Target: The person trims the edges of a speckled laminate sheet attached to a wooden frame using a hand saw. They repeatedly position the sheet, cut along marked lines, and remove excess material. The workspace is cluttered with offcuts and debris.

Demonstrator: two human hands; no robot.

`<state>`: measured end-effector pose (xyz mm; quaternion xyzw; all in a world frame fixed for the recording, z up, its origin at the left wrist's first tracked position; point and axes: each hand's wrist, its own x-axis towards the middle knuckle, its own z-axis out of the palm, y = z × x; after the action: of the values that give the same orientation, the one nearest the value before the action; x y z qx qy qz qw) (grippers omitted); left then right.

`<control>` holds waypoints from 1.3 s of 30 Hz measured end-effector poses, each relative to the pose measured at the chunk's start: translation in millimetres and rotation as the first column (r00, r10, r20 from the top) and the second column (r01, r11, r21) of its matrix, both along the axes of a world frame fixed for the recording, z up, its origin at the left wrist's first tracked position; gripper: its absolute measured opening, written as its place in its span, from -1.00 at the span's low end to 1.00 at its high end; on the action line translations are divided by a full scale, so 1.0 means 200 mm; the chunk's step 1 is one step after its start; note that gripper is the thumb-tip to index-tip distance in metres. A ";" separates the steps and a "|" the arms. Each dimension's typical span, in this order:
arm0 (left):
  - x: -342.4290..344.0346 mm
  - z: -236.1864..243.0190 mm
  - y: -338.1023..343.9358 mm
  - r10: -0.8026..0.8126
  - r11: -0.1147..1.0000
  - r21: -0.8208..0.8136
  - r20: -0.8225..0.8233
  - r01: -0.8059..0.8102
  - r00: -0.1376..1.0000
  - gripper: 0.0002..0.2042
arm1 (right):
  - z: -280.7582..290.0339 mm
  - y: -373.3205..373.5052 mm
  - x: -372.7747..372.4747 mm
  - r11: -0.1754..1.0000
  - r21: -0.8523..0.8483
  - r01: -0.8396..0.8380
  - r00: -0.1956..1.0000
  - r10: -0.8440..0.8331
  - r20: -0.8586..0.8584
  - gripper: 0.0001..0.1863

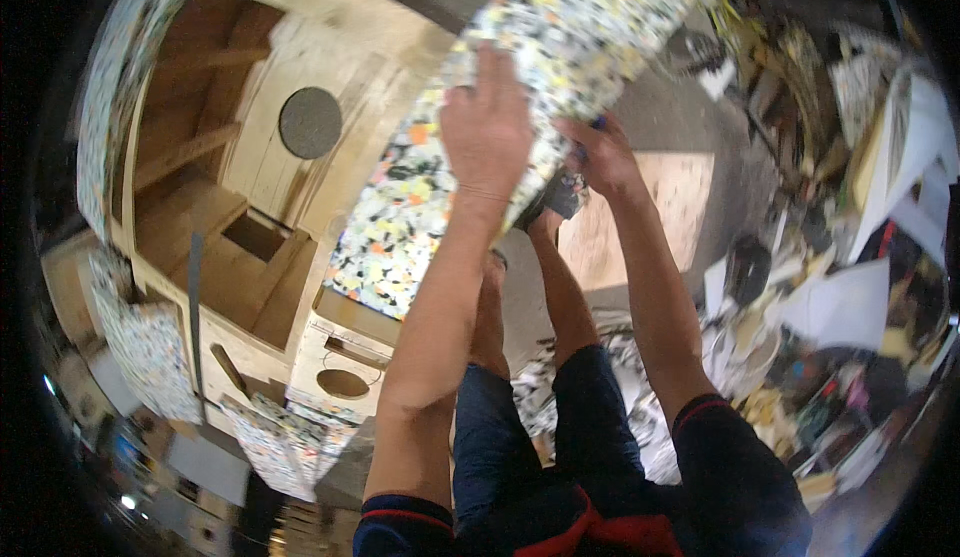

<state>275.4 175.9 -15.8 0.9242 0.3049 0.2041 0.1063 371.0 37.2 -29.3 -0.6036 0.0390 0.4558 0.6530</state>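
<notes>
Resting flat with fingers extended on the speckled foam point(555, 67), which overlaps the side of the wooden frame point(350, 17), the left hand point(487, 137) could let it skid if pressure slackens, while the right hand point(608, 157) curls at its border, its pinch unclear.

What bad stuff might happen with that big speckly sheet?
The speckled sheet might slide, because the left hand just lies flat on top of it, while the right hand is at its edge. Its far end sticks out past the wooden frame, so it might flop or tip. And the messy scraps on the floor at the right might trip someone.
</notes>
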 end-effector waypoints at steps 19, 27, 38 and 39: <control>0.42 -0.02 -0.15 -0.091 0.975 0.192 -0.114 0.112 0.989 -0.52 | -0.59 -0.38 0.54 0.626 0.187 0.757 0.578 -0.508 -0.639 -0.78; 0.48 -0.04 -0.21 -0.098 0.973 0.195 -0.133 0.122 0.986 -0.51 | -0.80 -0.23 0.71 0.757 0.312 0.574 0.697 -0.252 -0.671 -0.74; 0.48 -0.03 -0.20 -0.059 0.983 0.160 -0.170 0.086 0.984 -0.49 | -0.77 0.10 0.74 0.970 0.244 -0.001 0.944 0.081 -0.319 -0.77; 0.48 -0.04 -0.21 -0.048 0.988 0.133 -0.181 0.073 0.982 -0.49 | -0.78 0.11 0.74 0.972 0.235 -0.013 0.952 0.084 -0.294 -0.77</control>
<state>371.5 134.8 -23.4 0.9527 0.2698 0.1385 0.0205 519.5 58.5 -186.1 -0.4476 0.0704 0.5600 0.6936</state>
